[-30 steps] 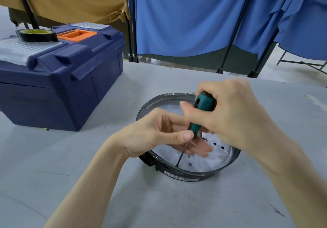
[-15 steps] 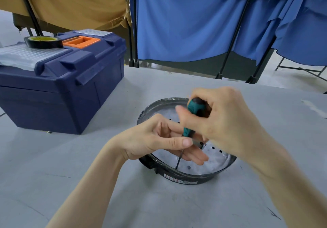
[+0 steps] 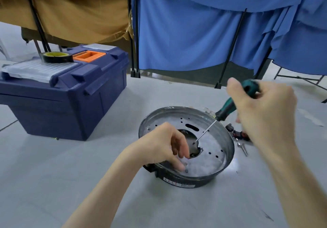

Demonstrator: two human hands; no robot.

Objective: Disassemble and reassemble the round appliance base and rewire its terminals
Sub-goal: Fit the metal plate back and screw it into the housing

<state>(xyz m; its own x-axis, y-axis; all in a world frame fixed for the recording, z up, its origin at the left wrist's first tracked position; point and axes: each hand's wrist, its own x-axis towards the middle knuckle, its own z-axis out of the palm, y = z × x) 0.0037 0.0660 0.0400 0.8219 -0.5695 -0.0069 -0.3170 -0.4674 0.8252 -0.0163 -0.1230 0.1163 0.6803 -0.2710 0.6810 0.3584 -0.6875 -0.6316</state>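
the right hand [image 3: 265, 114] has lifted the screwdriver [image 3: 230, 106] up and rightward, its tip over the round base's [image 3: 221, 174] centre hole; the left hand [image 3: 159, 144] no longer steadies the shaft.

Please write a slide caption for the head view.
Right hand holds green-handled screwdriver over round dark metal appliance base; left hand rests inside.

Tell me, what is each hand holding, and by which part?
The right hand grips the screwdriver by its green handle. The left hand curls down inside the round base; whether it pinches anything cannot be told.
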